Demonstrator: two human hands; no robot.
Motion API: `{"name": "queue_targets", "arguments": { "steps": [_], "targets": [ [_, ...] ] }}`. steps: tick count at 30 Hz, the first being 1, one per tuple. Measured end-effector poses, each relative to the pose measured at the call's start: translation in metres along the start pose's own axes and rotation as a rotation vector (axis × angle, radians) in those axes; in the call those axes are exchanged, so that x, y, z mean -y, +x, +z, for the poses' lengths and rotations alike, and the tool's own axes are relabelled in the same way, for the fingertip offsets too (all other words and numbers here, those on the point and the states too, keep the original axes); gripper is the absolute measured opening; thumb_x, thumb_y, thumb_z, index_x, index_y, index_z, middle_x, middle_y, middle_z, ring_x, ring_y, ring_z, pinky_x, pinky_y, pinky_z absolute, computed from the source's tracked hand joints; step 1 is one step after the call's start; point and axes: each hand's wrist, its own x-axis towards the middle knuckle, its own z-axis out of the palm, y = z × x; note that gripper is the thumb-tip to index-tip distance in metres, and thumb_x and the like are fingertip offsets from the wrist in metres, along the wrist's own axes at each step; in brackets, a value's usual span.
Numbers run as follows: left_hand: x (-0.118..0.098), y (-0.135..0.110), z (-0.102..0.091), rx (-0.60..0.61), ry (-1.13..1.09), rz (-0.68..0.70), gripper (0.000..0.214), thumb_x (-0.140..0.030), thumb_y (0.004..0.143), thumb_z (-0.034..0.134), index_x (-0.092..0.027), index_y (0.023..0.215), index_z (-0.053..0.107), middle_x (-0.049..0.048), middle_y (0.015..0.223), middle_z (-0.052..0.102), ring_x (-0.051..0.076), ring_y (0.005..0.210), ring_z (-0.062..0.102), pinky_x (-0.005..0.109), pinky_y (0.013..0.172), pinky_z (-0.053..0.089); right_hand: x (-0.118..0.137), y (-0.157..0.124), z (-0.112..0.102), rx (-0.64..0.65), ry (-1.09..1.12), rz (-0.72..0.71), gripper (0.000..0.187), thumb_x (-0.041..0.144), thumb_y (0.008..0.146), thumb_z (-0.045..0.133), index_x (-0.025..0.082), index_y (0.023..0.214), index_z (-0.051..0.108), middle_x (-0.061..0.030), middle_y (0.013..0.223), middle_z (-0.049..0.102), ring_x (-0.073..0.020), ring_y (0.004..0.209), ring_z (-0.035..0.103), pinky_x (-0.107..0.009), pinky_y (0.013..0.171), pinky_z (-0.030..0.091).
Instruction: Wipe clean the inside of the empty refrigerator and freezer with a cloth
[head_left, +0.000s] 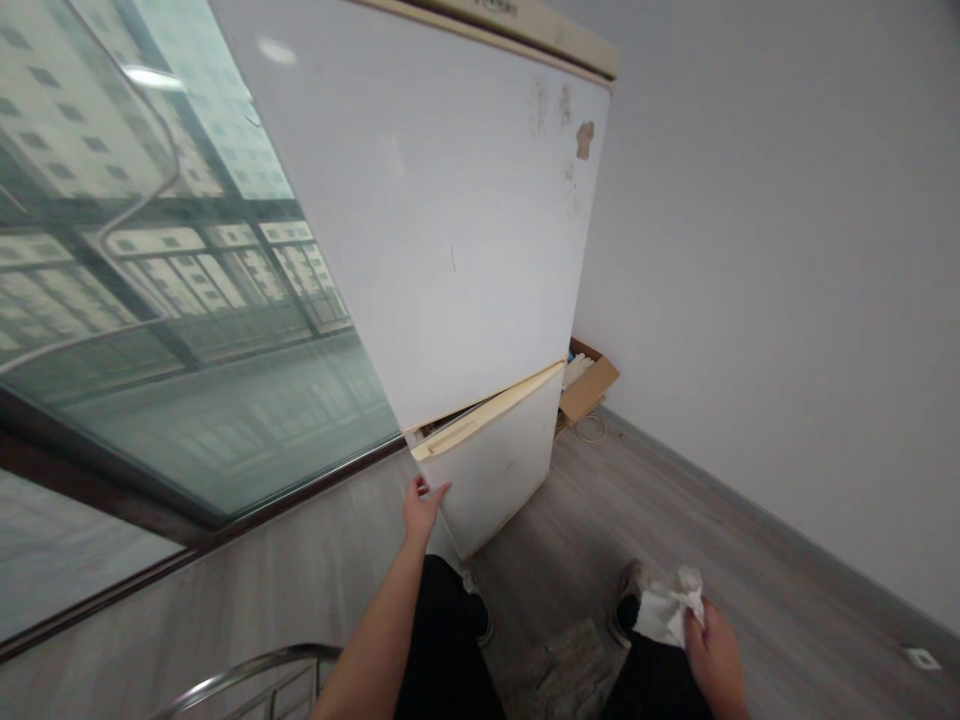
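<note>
A tall white refrigerator (450, 200) with rust-coloured and peeled marks stands in front of me. Its lower door (502, 465), topped by a cream strip, is slightly ajar, with a dark gap widest on the left. My left hand (422, 507) grips that door's left edge near the top, thumb on the front and fingers curled behind. Down at the lower right, my right hand (716, 645) is closed on a crumpled white tissue (667, 605), held above my right leg and apart from the refrigerator.
Behind the refrigerator's right side, an open cardboard box (592, 385) sits by the grey wall (787, 250). Large glass panes (225, 400) line the left. A curved metal rack (255, 670) is at lower left. A worn mat (570, 675) lies between my feet; a wall socket (921, 658) is at right.
</note>
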Motion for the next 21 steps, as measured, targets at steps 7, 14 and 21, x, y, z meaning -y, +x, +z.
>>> {"name": "queue_targets", "arguments": {
  "steps": [7, 14, 21],
  "targets": [
    [-0.007, 0.018, -0.009, 0.077, 0.011, 0.02, 0.065, -0.065, 0.052, 0.077, -0.021, 0.096, 0.061, 0.0081, 0.098, 0.069, 0.025, 0.08, 0.064, 0.039, 0.073, 0.052, 0.001, 0.001, 0.0, 0.012, 0.009, -0.006, 0.054, 0.055, 0.092, 0.035, 0.011, 0.108, 0.062, -0.0195, 0.105, 0.068, -0.0354, 0.1, 0.064, -0.047, 0.091, 0.048],
    [-0.009, 0.025, -0.016, 0.13, -0.017, 0.026, 0.06, -0.059, 0.045, 0.084, -0.021, 0.085, 0.062, 0.0087, 0.092, 0.071, 0.03, 0.091, 0.066, 0.043, 0.08, 0.054, 0.003, 0.0, -0.002, 0.028, 0.03, 0.004, 0.053, 0.055, 0.091, 0.037, 0.012, 0.108, 0.062, -0.0184, 0.104, 0.068, -0.0345, 0.099, 0.064, -0.046, 0.091, 0.048],
    [-0.001, 0.024, -0.01, 0.184, -0.093, -0.003, 0.062, -0.047, 0.044, 0.089, -0.02, 0.091, 0.059, 0.0115, 0.096, 0.074, 0.031, 0.092, 0.07, 0.047, 0.081, 0.059, 0.011, 0.002, -0.005, 0.014, 0.081, 0.028, 0.045, 0.055, 0.089, 0.04, 0.018, 0.101, 0.062, -0.0164, 0.098, 0.069, -0.0363, 0.095, 0.066, -0.048, 0.088, 0.05]
  ]
}}
